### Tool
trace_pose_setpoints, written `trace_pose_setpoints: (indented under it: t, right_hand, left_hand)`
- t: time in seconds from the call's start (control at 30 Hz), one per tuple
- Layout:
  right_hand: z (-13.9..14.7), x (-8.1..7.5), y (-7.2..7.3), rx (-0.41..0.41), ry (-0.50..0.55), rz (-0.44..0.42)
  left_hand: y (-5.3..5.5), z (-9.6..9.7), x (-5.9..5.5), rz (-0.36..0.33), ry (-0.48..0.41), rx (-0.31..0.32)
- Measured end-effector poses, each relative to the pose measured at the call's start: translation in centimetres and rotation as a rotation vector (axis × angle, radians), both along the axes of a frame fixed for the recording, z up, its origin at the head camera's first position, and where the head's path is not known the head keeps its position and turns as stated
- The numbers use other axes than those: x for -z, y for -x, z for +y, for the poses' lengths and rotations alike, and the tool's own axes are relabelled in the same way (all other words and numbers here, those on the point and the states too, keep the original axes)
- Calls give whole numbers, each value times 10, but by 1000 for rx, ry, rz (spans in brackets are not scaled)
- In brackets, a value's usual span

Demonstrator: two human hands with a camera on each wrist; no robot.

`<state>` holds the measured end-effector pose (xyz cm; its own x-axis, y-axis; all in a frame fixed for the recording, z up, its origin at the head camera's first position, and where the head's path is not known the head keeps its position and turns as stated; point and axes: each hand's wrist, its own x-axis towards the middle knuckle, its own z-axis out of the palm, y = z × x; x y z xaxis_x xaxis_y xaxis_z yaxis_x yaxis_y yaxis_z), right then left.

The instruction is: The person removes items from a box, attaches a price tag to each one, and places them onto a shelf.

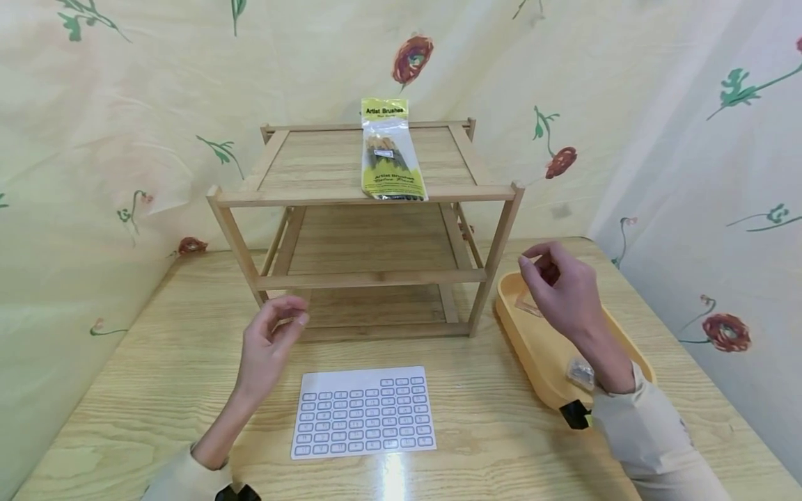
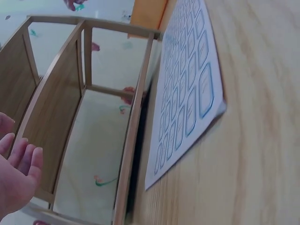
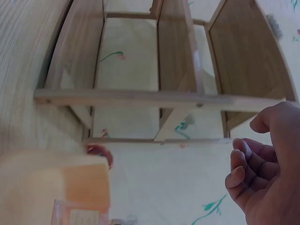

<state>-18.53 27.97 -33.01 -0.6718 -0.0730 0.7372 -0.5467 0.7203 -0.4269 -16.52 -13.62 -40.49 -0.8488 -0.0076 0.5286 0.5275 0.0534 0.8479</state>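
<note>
My left hand (image 1: pixel 266 348) hovers in front of the lower left of a wooden three-tier shelf (image 1: pixel 370 280), fingers loosely bent and nothing in them. In the left wrist view those fingers (image 2: pixel 33 161) hang relaxed beside the shelf boards. Over the far end of a yellow tray (image 1: pixel 539 369) is my right hand (image 1: pixel 567 289), its fingers loosely curled and bare. The right wrist view shows a gap between thumb and fingertips. A pack of artist brushes (image 1: pixel 391 156) lies on the shelf's top board. On the table in front lies a white sheet of blue-outlined labels (image 1: pixel 365 414).
Inside the tray are a clear flat piece (image 1: pixel 528 304) and a small clear packet (image 1: pixel 580 374), partly hidden by the right forearm. The wooden table (image 1: pixel 163 390) runs back to walls hung with flowered cloth (image 1: pixel 313 56).
</note>
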Motion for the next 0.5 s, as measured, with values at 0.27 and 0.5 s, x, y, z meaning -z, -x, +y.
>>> trace_pose_setpoints:
  t: [0.27,0.5]
  right_hand:
    - [23,13,5,47,30,-73]
    - [35,17,7,91,6,-143]
  left_hand:
    - [-4,21,7,-84,58,121]
    - [-6,36,11,-135,72,182]
